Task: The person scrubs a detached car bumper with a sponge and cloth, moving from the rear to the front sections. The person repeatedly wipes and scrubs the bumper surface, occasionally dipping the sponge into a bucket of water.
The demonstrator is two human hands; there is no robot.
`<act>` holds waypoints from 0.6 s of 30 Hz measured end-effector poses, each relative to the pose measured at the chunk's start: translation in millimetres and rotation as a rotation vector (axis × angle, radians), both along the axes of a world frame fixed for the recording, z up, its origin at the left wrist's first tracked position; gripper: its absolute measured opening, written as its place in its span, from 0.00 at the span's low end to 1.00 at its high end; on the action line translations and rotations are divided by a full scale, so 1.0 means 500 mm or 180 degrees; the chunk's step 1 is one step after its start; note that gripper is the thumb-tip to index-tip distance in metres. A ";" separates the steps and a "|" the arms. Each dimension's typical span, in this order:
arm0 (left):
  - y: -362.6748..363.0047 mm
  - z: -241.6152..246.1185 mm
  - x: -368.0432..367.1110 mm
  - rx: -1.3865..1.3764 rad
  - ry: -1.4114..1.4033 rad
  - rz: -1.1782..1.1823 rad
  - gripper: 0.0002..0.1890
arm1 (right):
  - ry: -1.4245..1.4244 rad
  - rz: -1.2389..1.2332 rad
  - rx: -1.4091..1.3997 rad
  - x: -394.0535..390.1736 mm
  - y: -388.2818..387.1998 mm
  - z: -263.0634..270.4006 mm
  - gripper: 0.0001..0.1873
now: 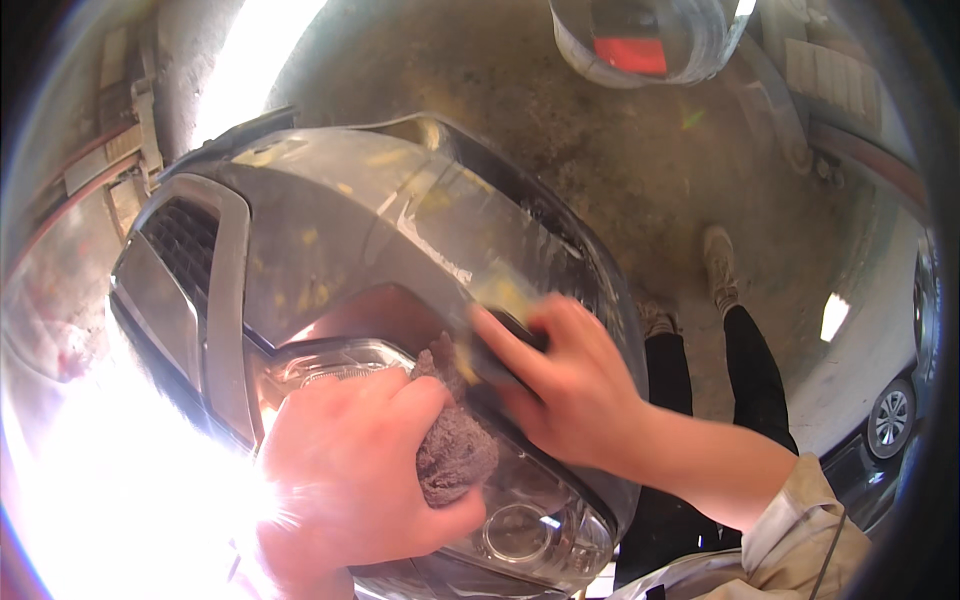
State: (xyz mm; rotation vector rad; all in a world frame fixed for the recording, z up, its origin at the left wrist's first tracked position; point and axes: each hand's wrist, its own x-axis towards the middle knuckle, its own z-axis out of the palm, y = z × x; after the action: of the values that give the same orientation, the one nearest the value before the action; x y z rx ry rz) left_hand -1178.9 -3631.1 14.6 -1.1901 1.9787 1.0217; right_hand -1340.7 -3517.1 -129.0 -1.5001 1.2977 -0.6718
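Note:
My left hand (pixel 352 465) grips a bunched grey-brown cloth (pixel 457 457) over the clear headlight (pixel 517 532) of a car. My right hand (pixel 570 375) is blurred and holds a dark hand block (pixel 517 330) against the bumper just above the headlight; the block's underside is hidden. The grey front bumper (pixel 315 232) has a dull, scuffed surface with yellowish patches and a pale whitish streak (pixel 431 247). A dark mesh grille (pixel 180 236) sits at its left end. Part of the headlight is covered by my left hand and the cloth.
A round bucket (pixel 637 75) with something red showing inside stands on the stained concrete floor (pixel 510 97). My legs in black trousers (pixel 757 375) are to the right. Another car's wheel (pixel 892 416) shows at the right rim. Strong glare whitens the lower left.

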 end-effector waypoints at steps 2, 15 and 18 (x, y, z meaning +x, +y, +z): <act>-0.001 0.001 -0.001 -0.0021 -0.0034 0.0000 0.23 | 0.0023 -0.0235 -0.0304 0.038 -0.040 -0.030 0.36; -0.002 0.000 -0.004 0.0041 -0.0053 0.0044 0.21 | 0.0054 -0.0065 -0.0016 0.014 -0.006 -0.002 0.34; -0.001 0.000 -0.005 0.0018 -0.0052 0.0105 0.21 | 0.0029 0.0037 -0.0030 -0.012 0.035 0.010 0.34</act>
State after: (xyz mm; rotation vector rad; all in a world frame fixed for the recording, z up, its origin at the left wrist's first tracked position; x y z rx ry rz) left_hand -1181.3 -3631.7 14.4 -1.2279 1.9482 1.0302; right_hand -1346.9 -3499.7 -124.1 -1.5189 1.2935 -0.6651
